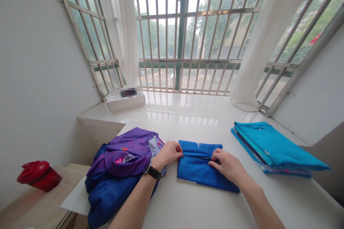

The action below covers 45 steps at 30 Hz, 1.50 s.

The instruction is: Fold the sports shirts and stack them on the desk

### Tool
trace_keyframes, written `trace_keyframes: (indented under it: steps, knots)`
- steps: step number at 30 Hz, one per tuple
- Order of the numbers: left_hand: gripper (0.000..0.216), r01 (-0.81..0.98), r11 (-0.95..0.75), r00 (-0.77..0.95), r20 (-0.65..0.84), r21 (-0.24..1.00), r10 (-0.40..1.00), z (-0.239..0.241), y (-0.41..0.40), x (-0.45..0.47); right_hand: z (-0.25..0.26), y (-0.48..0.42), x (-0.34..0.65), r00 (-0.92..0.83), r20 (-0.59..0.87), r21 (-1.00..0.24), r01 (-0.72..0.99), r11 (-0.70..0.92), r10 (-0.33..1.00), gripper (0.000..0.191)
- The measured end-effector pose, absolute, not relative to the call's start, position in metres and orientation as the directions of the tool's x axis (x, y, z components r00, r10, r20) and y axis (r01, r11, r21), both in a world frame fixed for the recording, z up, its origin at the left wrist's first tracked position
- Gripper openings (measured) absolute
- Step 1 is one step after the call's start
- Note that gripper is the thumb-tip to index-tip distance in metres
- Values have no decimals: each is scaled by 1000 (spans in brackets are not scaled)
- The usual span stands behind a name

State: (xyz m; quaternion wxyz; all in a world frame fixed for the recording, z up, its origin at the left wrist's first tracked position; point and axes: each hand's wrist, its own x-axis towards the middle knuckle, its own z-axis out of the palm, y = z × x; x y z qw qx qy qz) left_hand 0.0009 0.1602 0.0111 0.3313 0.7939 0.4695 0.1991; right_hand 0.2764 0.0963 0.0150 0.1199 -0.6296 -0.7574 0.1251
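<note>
A blue shirt (pixel 199 171), folded into a flat rectangle, lies on the white table in front of me. A fold line runs across its middle. My left hand (pixel 170 153) pinches the left end of that fold, thumb against fingertips. At the right end, my right hand (pixel 224 162) has its fingers closed on the same fold. Left of the shirt is a loose heap of clothes, with a purple jersey (pixel 131 152) on top of a dark blue garment (pixel 113 193). My left wrist, wearing a black-strapped watch, passes over the heap's edge.
A stack of folded shirts (pixel 276 146), turquoise on top, sits at the right of the table (pixel 172 207). At the back left a white box (pixel 126 100) rests on the sill by the barred window (pixel 177 35). A red container (pixel 40 175) stands lower down at far left.
</note>
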Motion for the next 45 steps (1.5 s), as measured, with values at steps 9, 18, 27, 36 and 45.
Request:
trace_keyframes:
  steps: [9, 18, 27, 36, 45]
  knots:
    - [15, 626, -354, 502, -11, 695, 865, 17, 160, -1, 17, 96, 276, -170, 13, -348, 923, 164, 985, 19]
    - [19, 627, -332, 510, -50, 704, 859, 16, 161, -3, 15, 96, 276, -162, 22, -348, 924, 159, 987, 17]
    - [18, 645, -352, 511, -40, 678, 859, 13, 161, -2, 14, 97, 277, -128, 59, -348, 927, 140, 990, 11]
    - [14, 717, -381, 506, -59, 584, 861, 14, 159, -4, 15, 96, 278, -132, 25, -329, 935, 133, 991, 14]
    - [28, 645, -585, 538, 252, 492, 804, 17, 141, 22, 12, 98, 278, -150, 35, -334, 930, 153, 988, 16]
